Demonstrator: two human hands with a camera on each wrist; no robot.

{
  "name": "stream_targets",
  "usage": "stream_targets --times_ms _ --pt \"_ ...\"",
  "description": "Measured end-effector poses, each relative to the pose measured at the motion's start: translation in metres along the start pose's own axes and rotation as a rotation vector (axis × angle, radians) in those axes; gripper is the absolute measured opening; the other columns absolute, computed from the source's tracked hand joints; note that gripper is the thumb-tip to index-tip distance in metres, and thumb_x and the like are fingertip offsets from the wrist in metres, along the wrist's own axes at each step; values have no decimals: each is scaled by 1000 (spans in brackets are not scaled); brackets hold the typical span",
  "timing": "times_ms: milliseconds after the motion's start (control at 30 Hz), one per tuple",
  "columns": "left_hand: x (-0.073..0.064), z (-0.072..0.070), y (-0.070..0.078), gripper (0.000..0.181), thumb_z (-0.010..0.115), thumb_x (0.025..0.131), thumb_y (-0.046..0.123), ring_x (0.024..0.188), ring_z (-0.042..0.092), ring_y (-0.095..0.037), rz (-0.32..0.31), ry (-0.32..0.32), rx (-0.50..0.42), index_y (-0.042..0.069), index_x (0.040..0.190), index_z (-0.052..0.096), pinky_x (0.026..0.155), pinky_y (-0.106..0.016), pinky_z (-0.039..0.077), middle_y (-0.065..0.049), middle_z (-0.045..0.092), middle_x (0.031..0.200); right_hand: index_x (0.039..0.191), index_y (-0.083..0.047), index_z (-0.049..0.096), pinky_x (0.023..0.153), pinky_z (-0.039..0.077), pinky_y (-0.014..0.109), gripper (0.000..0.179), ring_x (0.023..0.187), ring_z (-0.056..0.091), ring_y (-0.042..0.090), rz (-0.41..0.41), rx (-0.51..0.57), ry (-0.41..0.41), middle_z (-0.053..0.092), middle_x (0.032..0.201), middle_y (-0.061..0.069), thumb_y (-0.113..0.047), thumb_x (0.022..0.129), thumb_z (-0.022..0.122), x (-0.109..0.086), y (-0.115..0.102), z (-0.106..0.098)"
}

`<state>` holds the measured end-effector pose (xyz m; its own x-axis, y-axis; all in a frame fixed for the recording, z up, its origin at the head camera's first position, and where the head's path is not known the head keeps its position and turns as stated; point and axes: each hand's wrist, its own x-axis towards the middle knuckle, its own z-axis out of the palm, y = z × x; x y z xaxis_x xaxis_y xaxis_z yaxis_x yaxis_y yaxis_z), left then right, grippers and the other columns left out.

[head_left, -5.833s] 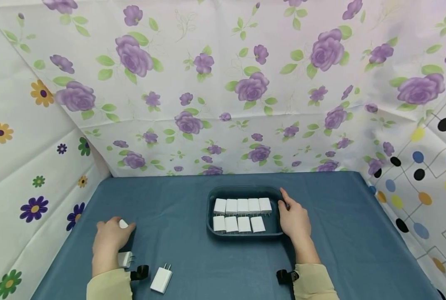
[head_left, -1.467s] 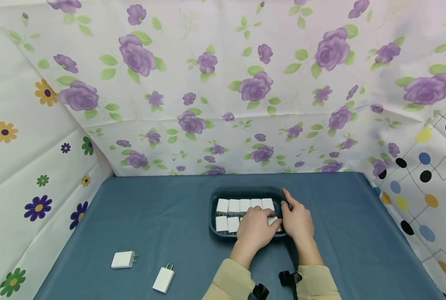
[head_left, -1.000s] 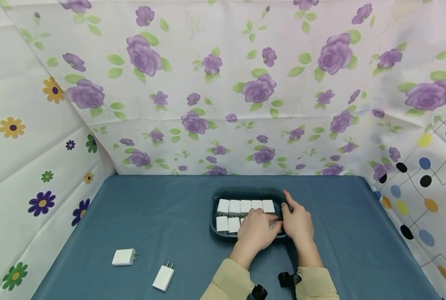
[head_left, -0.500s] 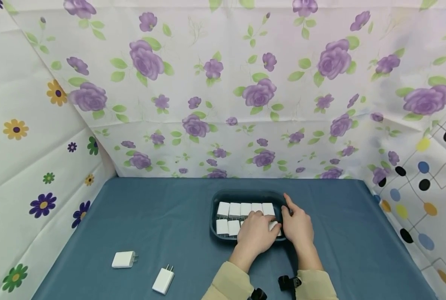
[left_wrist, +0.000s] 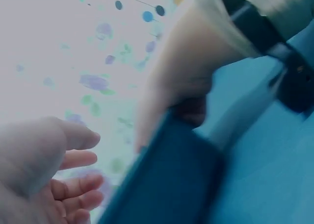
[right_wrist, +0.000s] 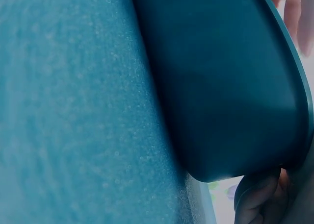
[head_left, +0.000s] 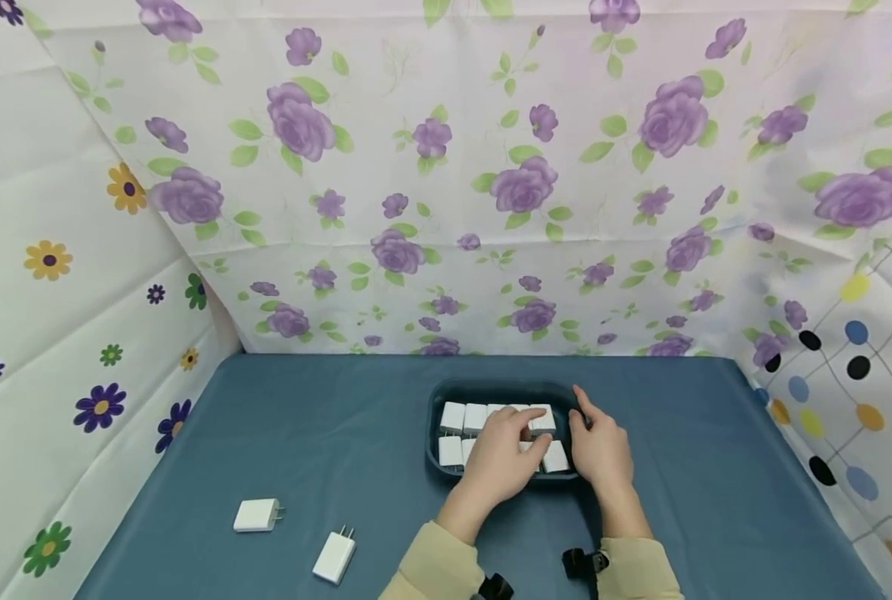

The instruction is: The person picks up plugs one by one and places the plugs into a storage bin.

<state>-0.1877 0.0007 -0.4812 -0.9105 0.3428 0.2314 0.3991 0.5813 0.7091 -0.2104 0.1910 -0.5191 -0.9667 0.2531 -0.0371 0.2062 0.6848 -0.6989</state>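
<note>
A dark blue tray (head_left: 434,467) holds two rows of white plug chargers, partly covered by my left hand (head_left: 502,454). That hand hovers over the tray with thumb and fingers apart and nothing between them. At the front row's right end a white charger (head_left: 555,456) lies just right of my left thumb. My right hand (head_left: 603,450) grips the tray's right end, thumb at the rim; in the right wrist view its curled fingers (right_wrist: 260,194) show against the tray's outer wall (right_wrist: 230,101). The left wrist view is blurred, but shows the left hand (left_wrist: 44,170) beside the tray (left_wrist: 167,180).
Two more white chargers lie on the blue tablecloth (head_left: 303,433) at the left: one charger (head_left: 257,515) with prongs to the right, another charger (head_left: 334,557) with prongs pointing away. Flowered sheets (head_left: 401,167) rise behind the table, with other patterned sheets at both sides.
My left hand brought a charger from the table's left to the tray's front row, pressed there, then let go and drew slightly left. My right hand has stayed at the tray's end.
</note>
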Motion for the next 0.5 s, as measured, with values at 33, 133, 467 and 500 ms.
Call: stream_targets --times_ms 33,133,467,500 --pt "-1 -9 1 42 66 108 32 78 46 -9 3 2 -16 18 148 67 67 -29 41 3 57 91 169 -32 39 43 37 36 54 43 39 20 -1 2 2 53 66 9 -35 115 46 0 0 -1" --pt "-8 -41 1 46 66 108 31 81 49 -12 12 22 -41 18 152 62 70 -31 43 5 56 95 168 -32 39 42 35 36 54 43 37 19 -1 7 7 53 66 9 -35 115 47 0 0 -1" --pt "-66 -174 -69 56 75 102 21 96 62 -35 -105 309 200 7 154 58 79 -50 49 -15 65 109 169 -31 38 43 35 36 54 43 36 19 -4 19 3 54 68 9 -34 115 47 -2 -2 -3" --pt "-76 -186 -79 59 74 103 24 100 62 -38 -174 299 253 6 156 55 81 -53 50 -19 64 114 169 -32 38 43 35 36 54 43 36 19 0 18 -2 54 68 9 -34 115 47 -2 -2 -3"
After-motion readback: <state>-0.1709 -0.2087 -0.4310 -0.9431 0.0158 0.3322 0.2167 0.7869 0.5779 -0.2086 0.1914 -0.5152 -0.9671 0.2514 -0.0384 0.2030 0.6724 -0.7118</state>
